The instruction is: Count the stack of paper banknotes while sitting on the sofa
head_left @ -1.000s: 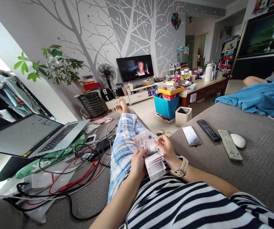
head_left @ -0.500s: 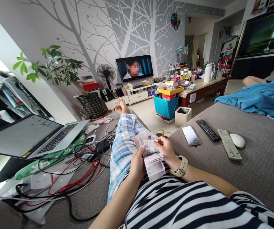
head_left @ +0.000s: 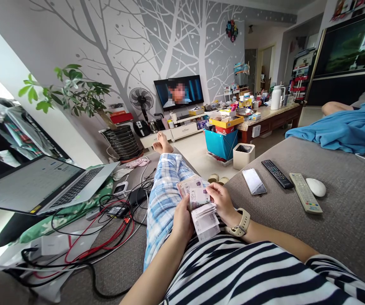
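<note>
A stack of banknotes (head_left: 198, 197) is held above my lap, printed in pale pink and purple tones. My left hand (head_left: 183, 218) is closed around the stack's left side, its thumb resting on the face of the notes. Several note ends (head_left: 206, 222) fold down below the grip and fan toward my striped shirt. At the stack's right edge, my right hand (head_left: 221, 199) pinches the top note between thumb and fingers. A pale wristwatch (head_left: 240, 222) is on my right wrist.
On the sofa at right lie a phone (head_left: 254, 181), a black remote (head_left: 277, 173), a beige remote (head_left: 305, 192) and a white mouse (head_left: 316, 187). Tangled cables (head_left: 115, 220) and a laptop (head_left: 74, 186) are at left. A bin (head_left: 243, 157) stands beyond the sofa.
My right fingers have shifted slightly with the top note, and more of its printed face shows. My left hand keeps its hold on the stack, moving very little.
</note>
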### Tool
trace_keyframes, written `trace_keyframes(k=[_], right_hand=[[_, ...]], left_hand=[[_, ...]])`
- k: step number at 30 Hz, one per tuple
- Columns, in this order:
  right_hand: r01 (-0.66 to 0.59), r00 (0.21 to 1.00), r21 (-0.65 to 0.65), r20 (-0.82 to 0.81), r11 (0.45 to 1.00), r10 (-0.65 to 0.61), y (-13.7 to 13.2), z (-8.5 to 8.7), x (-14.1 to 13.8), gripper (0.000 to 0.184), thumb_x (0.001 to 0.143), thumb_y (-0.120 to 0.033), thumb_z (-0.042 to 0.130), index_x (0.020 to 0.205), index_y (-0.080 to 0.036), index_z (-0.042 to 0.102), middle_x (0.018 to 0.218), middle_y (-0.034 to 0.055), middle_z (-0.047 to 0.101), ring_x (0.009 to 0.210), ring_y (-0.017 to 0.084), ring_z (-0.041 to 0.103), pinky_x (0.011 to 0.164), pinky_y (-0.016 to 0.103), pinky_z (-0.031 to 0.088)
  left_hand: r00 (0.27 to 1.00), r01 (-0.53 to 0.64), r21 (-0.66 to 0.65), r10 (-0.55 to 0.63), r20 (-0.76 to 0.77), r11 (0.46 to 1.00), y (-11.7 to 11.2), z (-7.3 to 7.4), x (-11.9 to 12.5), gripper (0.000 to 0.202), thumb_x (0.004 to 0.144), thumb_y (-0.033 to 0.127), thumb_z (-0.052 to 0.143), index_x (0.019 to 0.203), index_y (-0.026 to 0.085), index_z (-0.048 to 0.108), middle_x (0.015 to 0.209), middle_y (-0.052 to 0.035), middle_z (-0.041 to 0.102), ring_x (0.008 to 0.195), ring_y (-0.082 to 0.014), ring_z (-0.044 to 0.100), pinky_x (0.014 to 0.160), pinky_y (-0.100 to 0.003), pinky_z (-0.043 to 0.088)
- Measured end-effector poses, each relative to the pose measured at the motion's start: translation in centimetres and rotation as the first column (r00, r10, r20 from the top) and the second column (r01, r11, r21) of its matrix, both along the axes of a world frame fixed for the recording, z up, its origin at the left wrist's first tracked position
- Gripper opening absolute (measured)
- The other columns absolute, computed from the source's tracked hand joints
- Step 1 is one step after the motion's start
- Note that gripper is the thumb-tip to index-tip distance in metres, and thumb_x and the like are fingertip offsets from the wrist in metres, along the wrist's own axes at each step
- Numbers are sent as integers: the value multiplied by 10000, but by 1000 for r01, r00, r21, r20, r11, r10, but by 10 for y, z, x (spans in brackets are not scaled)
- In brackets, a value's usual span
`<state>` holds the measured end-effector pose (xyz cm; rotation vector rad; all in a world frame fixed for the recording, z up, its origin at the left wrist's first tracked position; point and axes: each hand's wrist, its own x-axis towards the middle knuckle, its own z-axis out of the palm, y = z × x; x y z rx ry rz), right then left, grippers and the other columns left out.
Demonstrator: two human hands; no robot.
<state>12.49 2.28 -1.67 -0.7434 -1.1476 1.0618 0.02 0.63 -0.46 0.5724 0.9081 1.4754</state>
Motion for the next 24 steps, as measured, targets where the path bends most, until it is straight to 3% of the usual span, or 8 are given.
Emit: trace_keyframes(k=[17,24], right_hand=[[-20,1000,15,2,1000,20,0,-1,0,372,854,-527,626,665,-222,531,593,-42,423,548,133,355,531,281,288],[-21,1000,14,-7,1000,22,-1,-1,-1,384,850,-548,626,661,-226,536,582,-41,409,541,135,345,524,281,286]], left_hand=[[999,10,19,-9,-53,1000,1,-2,-2,256,870,238,602,1042,101,735,1020,-118,794,930,-258,758,868,-348,589],[999,27,8,-27,-42,1000,-1,-1,-1,269,856,240,609,1048,103,738,995,-124,796,923,-277,761,849,-373,598]])
